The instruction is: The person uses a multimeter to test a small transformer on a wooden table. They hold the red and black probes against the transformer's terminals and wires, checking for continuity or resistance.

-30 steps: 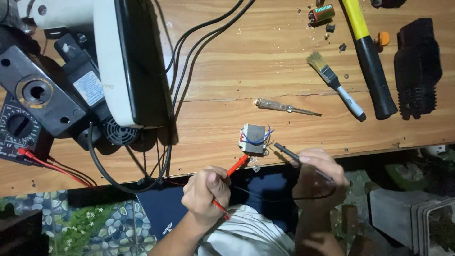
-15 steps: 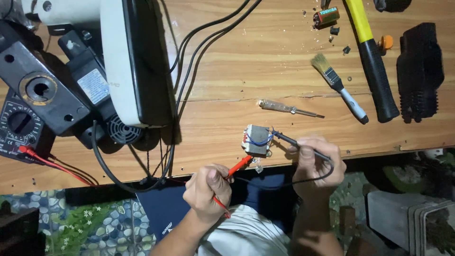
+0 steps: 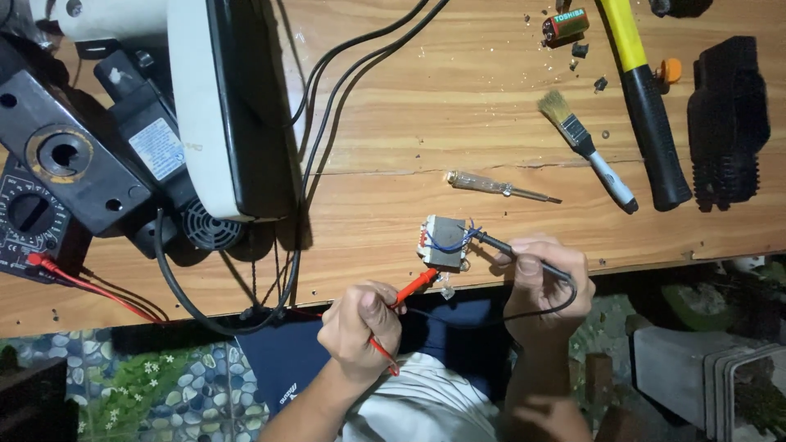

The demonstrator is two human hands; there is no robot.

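Note:
A small grey transformer with blue and red wires sits near the front edge of the wooden table. My left hand grips a red test probe whose tip touches the transformer's lower left corner. My right hand grips a black test probe whose tip meets the transformer's right side. The red lead runs left to a black multimeter at the table's left edge.
A large black and white appliance with black cables fills the left. A clear-handled screwdriver, a paintbrush, a yellow-and-black hammer, a battery and a black ribbed part lie on the right.
Both probes have closed in on the transformer. My right hand moved up and left, bringing the black probe tip onto its right side. The view shifted slightly.

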